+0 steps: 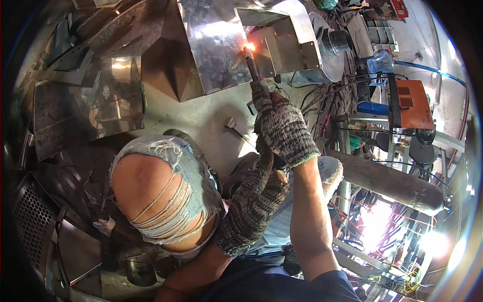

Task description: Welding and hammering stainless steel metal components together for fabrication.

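My right hand [287, 128], in a grey and black knitted glove, is closed round the handle of a welding torch [253, 68]. The torch points away from me, and a bright orange glow burns at its tip. That tip meets the seam between a shiny sheet metal panel [216, 63] and an open metal box section [292, 53]. My left hand [254, 201], gloved alike with a bare thumb tip showing, is closed just below the right one. Its fingers reach up against the right hand's underside, and what they grip is hidden.
Cut metal sheets [90, 108] lie on the left, by a perforated panel [32, 219]. A small brush-like tool [236, 127] rests on the floor. To the right are a grey gas cylinder [390, 183], an orange machine [415, 105] and tangled cables. My bent knee [151, 186] sits close by.
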Available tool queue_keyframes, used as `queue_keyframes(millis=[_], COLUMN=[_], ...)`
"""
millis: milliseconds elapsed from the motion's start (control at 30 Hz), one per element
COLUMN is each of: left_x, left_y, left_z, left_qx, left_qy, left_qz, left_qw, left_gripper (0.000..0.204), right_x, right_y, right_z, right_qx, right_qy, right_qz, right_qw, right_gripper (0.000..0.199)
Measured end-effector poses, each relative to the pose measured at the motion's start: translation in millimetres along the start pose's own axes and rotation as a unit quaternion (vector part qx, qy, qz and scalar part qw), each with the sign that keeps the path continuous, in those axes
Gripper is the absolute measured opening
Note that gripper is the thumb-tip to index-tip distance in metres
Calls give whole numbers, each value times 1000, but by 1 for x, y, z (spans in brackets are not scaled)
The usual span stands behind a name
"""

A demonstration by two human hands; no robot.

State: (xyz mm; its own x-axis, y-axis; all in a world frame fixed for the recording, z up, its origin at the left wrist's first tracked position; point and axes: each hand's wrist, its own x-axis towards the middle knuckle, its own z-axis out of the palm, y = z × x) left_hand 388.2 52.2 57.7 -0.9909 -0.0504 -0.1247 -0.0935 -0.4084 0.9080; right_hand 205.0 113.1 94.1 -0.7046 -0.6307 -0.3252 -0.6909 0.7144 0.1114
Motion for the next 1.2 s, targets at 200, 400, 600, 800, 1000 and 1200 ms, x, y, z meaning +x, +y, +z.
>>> queue_keyframes(millis=[200, 400, 600, 800, 1000, 1200], left_x=[16, 7, -7, 0, 6, 9], left_y=[-7, 17, -7, 7, -8, 25], left_z=[12, -16, -17, -7, 3, -13], left_qx=[379, -165, 383, 91, 72, -273], left_qy=[110, -20, 55, -5, 51, -35], left_qz=[266, -108, 187, 33, 122, -163], left_qw=[879, 980, 903, 995, 989, 947], left_gripper=[56, 74, 51, 57, 56, 78], right_x=[-3, 10, 11, 1, 1, 2], right_y=[7, -12, -18, -11, 2, -3], right_z=[-6, 11, 16, -1, 5, 10], right_qx=[-50, 51, 16, 0, -8, -1], right_qy=[-8, 21, 1, -28, 1, -5], right_qz=[17, 2, -11, 21, 5, 6], right_qw=[999, 998, 1000, 999, 1000, 1000], right_gripper=[62, 63, 61, 61, 57, 56])
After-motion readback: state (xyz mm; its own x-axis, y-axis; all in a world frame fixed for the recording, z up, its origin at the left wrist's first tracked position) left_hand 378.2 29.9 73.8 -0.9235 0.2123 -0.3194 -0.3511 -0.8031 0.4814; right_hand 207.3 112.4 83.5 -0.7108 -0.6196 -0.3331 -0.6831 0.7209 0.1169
